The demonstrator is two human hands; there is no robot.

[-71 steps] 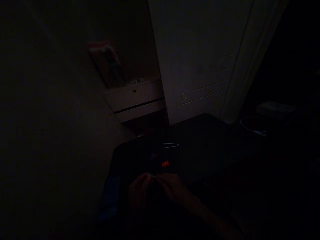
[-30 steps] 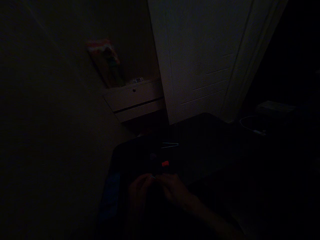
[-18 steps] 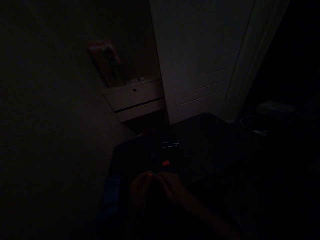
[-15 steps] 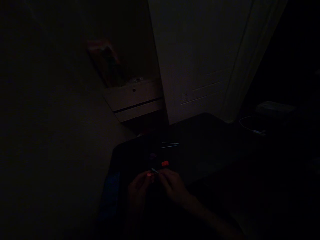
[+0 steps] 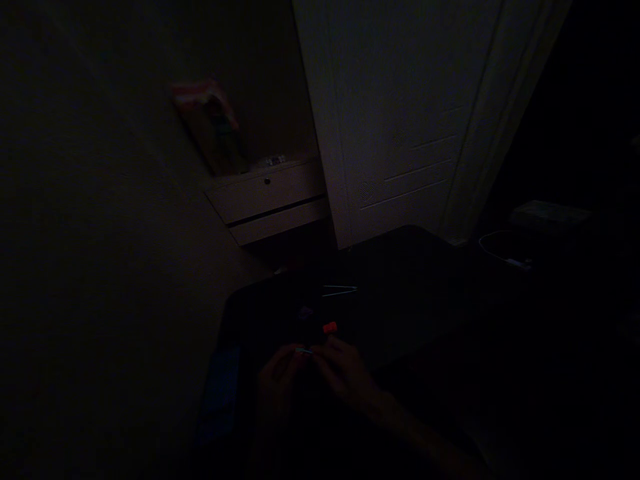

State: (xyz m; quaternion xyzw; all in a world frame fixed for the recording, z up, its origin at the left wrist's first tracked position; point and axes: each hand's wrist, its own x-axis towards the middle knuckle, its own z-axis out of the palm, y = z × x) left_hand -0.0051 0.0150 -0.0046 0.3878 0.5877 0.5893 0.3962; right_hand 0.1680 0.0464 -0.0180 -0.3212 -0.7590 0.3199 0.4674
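Slim pale tool [image 5: 305, 351] is held roughly level between both hands, over the near left part of the dark table [image 5: 410, 280]. Its right end is clamped in the fingertips of the right hand [image 5: 345, 370] – probably a light pinch picked for fine control. In the left hand [image 5: 278, 377] a small reddish piece [image 5: 299, 345] seems to be pinched, mostly hidden. The tool's left end is placed at those fingertips; whether contact is made can't be told in this light. Hands are kept close, fingertips facing, presumably so both things can be steadied.

Just beyond the right fingers a red block [image 5: 330, 327] is set on the table, likely for easy reach. Farther off, a thin V-shaped item [image 5: 340, 291] is laid, joined end to the right, and a dim purplish lump [image 5: 305, 312] to its left – both out of the fingers' way.

A blue panel [image 5: 220, 387] is placed along the near left edge, clear of the hands. A white cable [image 5: 493, 252] is left far right, well apart.
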